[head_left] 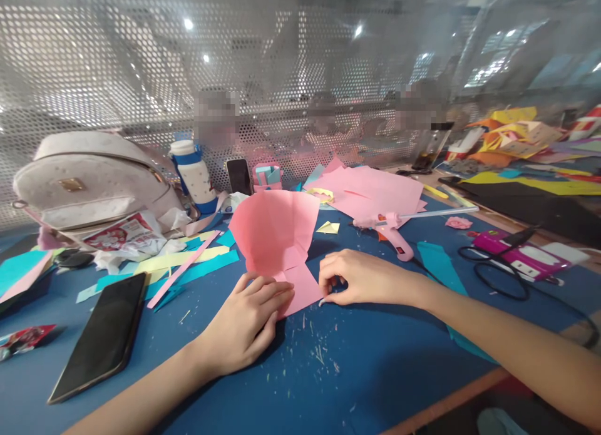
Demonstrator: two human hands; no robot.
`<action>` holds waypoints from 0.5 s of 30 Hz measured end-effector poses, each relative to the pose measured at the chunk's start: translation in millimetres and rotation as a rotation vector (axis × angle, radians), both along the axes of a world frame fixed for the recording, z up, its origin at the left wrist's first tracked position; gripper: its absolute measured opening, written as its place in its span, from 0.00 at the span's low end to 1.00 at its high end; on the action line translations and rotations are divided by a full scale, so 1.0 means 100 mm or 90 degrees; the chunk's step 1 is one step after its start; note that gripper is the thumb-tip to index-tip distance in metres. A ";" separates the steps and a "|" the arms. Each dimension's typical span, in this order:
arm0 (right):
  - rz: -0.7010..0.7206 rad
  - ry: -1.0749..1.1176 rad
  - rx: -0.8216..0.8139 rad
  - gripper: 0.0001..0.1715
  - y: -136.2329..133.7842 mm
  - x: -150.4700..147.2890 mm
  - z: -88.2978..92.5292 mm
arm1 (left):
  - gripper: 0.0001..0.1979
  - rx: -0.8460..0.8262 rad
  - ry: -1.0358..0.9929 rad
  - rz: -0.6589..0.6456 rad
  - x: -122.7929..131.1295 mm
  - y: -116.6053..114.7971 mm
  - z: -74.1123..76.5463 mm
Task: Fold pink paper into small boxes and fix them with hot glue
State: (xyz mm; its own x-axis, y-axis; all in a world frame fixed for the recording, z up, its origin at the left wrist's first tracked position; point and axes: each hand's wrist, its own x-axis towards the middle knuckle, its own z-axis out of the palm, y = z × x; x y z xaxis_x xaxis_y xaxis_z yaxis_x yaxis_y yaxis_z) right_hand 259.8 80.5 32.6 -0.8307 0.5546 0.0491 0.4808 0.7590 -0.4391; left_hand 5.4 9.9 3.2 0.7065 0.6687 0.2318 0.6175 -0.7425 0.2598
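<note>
A creased sheet of pink paper (277,225) stands partly upright, its back part curved up like a shell. Its lower flap lies on the blue table (357,385). My left hand (253,316) rests over the left side of that flap, fingers together and pressed onto the paper. At the flap's right corner, my right hand (352,277) is curled into a pinch, its fingertips at the paper's edge. A small pale bit shows below those fingertips; I cannot make out what it is.
A pink glue gun (392,231) lies right of the paper, with a power strip (511,253) and cable beyond. Pink sheets (370,188) lie behind. At left are a phone (101,338), paper strips (188,266), a backpack (94,178) and a bottle (195,175). A perforated metal screen stands behind.
</note>
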 end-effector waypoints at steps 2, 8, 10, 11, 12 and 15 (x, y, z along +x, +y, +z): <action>-0.010 0.010 -0.005 0.05 0.00 -0.01 0.01 | 0.25 0.007 -0.006 -0.002 0.00 0.00 0.00; -0.020 0.046 -0.013 0.03 -0.02 -0.09 0.00 | 0.26 0.006 0.001 0.003 -0.01 -0.01 0.00; -0.015 0.046 -0.004 0.03 -0.05 -0.16 -0.02 | 0.26 0.002 -0.001 0.008 -0.01 -0.01 0.00; -0.012 0.045 0.004 0.04 -0.07 -0.19 -0.04 | 0.25 0.001 -0.005 0.010 -0.01 -0.01 0.00; -0.012 0.045 0.014 0.04 -0.08 -0.23 -0.06 | 0.24 -0.002 -0.010 0.012 -0.02 -0.01 0.00; -0.021 0.047 0.048 0.06 -0.11 -0.35 -0.12 | 0.20 -0.012 -0.044 0.010 -0.03 -0.01 -0.01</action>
State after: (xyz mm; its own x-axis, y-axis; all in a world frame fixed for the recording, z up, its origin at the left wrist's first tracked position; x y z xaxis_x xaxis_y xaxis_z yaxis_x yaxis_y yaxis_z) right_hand 224.7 69.3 20.5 -0.8044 0.5744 0.1516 0.4749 0.7750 -0.4169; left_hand 2.1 8.5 2.6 0.6792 0.6837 0.2668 0.6089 -0.7279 0.3151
